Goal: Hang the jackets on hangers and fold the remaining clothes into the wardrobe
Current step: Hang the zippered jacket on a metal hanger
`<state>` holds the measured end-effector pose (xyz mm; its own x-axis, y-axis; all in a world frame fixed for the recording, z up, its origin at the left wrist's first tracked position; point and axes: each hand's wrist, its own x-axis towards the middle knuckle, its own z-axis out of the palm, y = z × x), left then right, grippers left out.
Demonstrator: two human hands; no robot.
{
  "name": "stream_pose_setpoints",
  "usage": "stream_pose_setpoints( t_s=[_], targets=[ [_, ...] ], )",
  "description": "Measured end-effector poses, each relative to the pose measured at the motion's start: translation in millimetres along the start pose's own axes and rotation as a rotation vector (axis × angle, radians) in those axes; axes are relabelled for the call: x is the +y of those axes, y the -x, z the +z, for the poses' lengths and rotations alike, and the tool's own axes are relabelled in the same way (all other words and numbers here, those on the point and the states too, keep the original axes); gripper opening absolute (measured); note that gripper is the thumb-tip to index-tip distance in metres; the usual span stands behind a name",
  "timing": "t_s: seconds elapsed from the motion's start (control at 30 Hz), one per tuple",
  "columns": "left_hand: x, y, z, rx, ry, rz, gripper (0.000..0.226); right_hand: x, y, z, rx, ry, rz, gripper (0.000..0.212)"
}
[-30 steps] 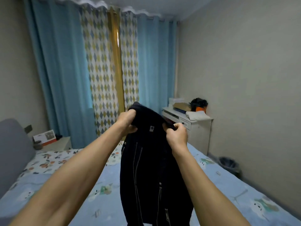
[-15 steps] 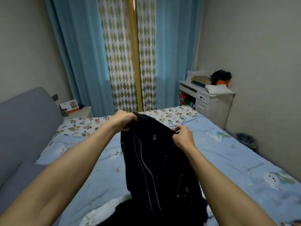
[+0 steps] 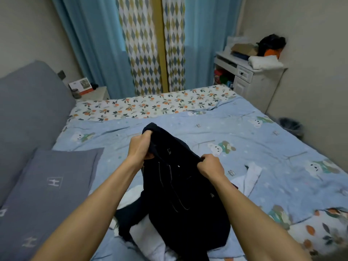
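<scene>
A black jacket (image 3: 184,200) with silver zips hangs from both my hands over the bed (image 3: 244,140). My left hand (image 3: 140,147) grips its collar at the upper left. My right hand (image 3: 211,166) pinches the collar edge at the right. The jacket's lower part rests on a pile of white clothes (image 3: 148,240) and another dark garment (image 3: 130,217) on the blue sheet. A white garment (image 3: 250,176) lies just right of my right wrist. No hanger and no wardrobe are in view.
A grey pillow (image 3: 47,194) lies at the left by the grey headboard (image 3: 28,102). A small bedside table (image 3: 92,93) stands at the back left. A white desk (image 3: 250,76) with piled items stands at the back right, a waste bin (image 3: 291,126) beside the bed.
Both hands have lowered the jacket from chest height down onto the clothes pile. The view has tilted down toward the bed. Both grips on the collar stay the same.
</scene>
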<state>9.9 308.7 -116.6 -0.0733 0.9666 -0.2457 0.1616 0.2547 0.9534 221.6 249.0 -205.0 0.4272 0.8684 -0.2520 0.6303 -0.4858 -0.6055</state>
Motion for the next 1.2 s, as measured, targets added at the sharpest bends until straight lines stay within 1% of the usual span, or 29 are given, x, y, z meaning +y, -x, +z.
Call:
stream_pose_setpoints(
  t_s=[0.07, 0.13, 0.17, 0.23, 0.3, 0.33, 0.37, 0.4, 0.43, 0.47, 0.5, 0.53, 0.57, 0.63, 0.7, 0.73, 0.83, 0.9, 0.97, 1.03, 1.07, 1.13, 1.2],
  targets=[
    [-11.8, 2.5, -3.4, -0.016, -0.081, -0.056, 0.031, 6.2, 1.5, 5.9, -0.089, -0.126, 0.040, 0.024],
    [-25.6, 3.1, -5.9, -0.086, -0.145, -0.189, 0.032, 10.8, 6.3, 11.9, -0.222, -0.327, 0.104, 0.028],
    [-33.4, 1.8, -7.5, -0.135, -0.177, -0.259, 0.032, 12.7, 9.7, 13.5, -0.247, -0.400, 0.134, 0.028],
    [-47.8, -2.6, -10.1, -0.211, -0.171, -0.361, 0.029, 15.2, 12.8, 14.5, -0.228, -0.461, 0.174, 0.024],
    [-55.7, -7.0, -14.6, -0.242, -0.032, -0.379, 0.022, 11.0, 7.5, 10.9, -0.148, -0.486, 0.141, 0.016],
    [-58.4, -10.8, -16.5, -0.256, 0.054, -0.335, 0.019, 5.9, 3.3, 6.3, -0.089, -0.516, 0.104, 0.017],
    [-59.8, -15.0, -17.7, -0.289, 0.116, -0.256, 0.020, -0.1, -1.9, 0.0, -0.028, -0.566, 0.066, 0.021],
    [-61.1, -18.7, -18.6, -0.333, 0.119, -0.161, 0.029, -6.7, -7.9, -7.8, 0.011, -0.646, 0.029, 0.025],
    [-62.9, -22.9, -19.9, -0.353, 0.026, -0.060, 0.041, -14.5, -13.0, -16.0, 0.008, -0.746, -0.010, 0.028],
    [-64.9, -25.7, -22.8, -0.347, -0.148, 0.041, 0.049, -20.5, -16.9, -20.3, -0.030, -0.828, -0.041, 0.034],
    [-68.1, -26.5, -20.8, -0.335, -0.356, 0.127, 0.051, -20.3, -17.8, -24.2, -0.073, -0.858, -0.075, 0.040],
    [-74.0, -28.5, -20.5, -0.301, -0.546, 0.205, 0.050, -18.4, -19.1, -20.4, -0.101, -0.799, -0.105, 0.044],
    [-81.0, -31.1, -18.3, -0.257, -0.680, 0.280, 0.047, -13.9, -19.0, -16.6, -0.102, -0.673, -0.126, 0.046],
    [-98.0, -33.8, -17.1, -0.171, -0.780, 0.347, 0.041, 1.7, -17.7, -0.2, -0.076, -0.396, -0.125, 0.041],
    [-110.3, -37.8, -20.0, -0.115, -0.813, 0.350, 0.036, 16.9, -16.0, 14.5, -0.006, -0.237, -0.099, 0.032],
    [-115.0, -39.9, -22.3, -0.091, -0.816, 0.339, 0.034, 23.9, -17.0, 20.1, 0.038, -0.211, -0.077, 0.027],
    [-123.3, -43.0, -29.7, 0.028, -0.795, 0.283, 0.032, 36.7, -17.2, 27.9, 0.164, -0.245, -0.050, 0.015],
    [-125.3, -44.6, -30.6, 0.095, -0.860, 0.308, 0.019, 41.7, -18.4, 30.3, 0.232, -0.218, -0.050, 0.008],
    [-129.1, -46.6, -30.9, 0.126, -0.915, 0.322, 0.009, 44.4, -17.1, 33.6, 0.279, -0.126, -0.064, 0.013],
    [-133.9, -50.3, -31.4, 0.121, -0.921, 0.319, 0.010, 46.9, -15.8, 36.4, 0.297, -0.102, -0.072, 0.013],
    [-135.0, -53.3, -31.9, 0.121, -0.929, 0.342, 0.013, 46.8, -15.3, 37.0, 0.275, -0.126, -0.063, 0.017],
    [-132.4, -59.8, -31.5, 0.116, -0.974, 0.422, 0.031, 40.5, -12.7, 34.9, 0.202, -0.161, -0.039, 0.025],
    [-118.9, -62.2, -32.4, 0.094, -1.021, 0.479, 0.046, 24.5, -13.2, 26.7, 0.146, -0.092, -0.061, 0.029]
  ],
)
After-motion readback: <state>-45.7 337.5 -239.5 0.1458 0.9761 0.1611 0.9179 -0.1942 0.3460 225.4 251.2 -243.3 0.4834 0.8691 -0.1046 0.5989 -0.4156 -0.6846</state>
